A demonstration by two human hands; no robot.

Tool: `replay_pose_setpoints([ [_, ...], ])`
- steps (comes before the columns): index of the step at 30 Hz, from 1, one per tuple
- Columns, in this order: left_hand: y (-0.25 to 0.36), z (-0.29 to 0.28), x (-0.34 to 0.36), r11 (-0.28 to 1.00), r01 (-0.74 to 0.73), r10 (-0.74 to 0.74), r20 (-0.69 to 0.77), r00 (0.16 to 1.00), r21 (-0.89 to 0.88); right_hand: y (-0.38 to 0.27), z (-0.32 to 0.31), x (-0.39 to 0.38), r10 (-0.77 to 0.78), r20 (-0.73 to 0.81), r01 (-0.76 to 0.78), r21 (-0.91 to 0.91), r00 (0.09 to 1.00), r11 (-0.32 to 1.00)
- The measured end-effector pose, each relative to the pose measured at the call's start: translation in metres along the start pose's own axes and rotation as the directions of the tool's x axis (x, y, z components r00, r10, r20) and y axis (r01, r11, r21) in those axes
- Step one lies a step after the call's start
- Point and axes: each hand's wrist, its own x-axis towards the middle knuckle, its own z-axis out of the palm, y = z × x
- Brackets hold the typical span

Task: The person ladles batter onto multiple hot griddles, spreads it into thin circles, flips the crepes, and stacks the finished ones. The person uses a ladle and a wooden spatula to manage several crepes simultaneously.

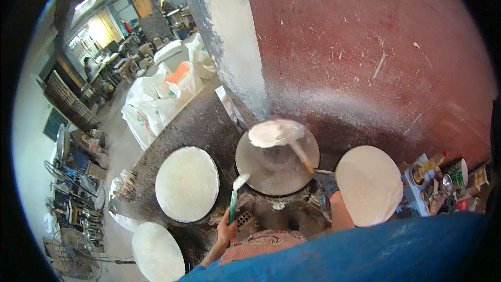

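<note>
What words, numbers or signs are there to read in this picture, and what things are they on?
None that I can read for sure.
White sacks: green and orange-red marks, too blurred to read.
Green-and-white container on the right: any print is too small to read.
Green handle in the left hand: any marks are too small to read.
Red wall: scuffs and pale specks, no writing that I can see.

Food workshop: round griddles (267,173), white sacks (143,94).
</note>
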Motion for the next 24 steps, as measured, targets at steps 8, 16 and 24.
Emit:
replay_pose_setpoints([
  [8,0.018,0.016,-0.033,0.962,0.059,-0.067,-0.021,0.998,-0.268,-0.025,-0.011,0.031,-0.247,0.348,0.309,-0.136,0.904,0.941],
  [16,0.013,0.026,-0.047,0.883,0.160,-0.155,0.048,0.987,-0.442,-0.006,-0.044,0.086,-0.137,0.410,0.185,-0.079,0.902,0.980],
  [24,0.011,0.017,-0.057,0.775,0.353,-0.292,0.199,0.936,-0.525,-0.065,-0.033,0.151,-0.198,0.488,0.520,-0.720,0.850,0.459],
])
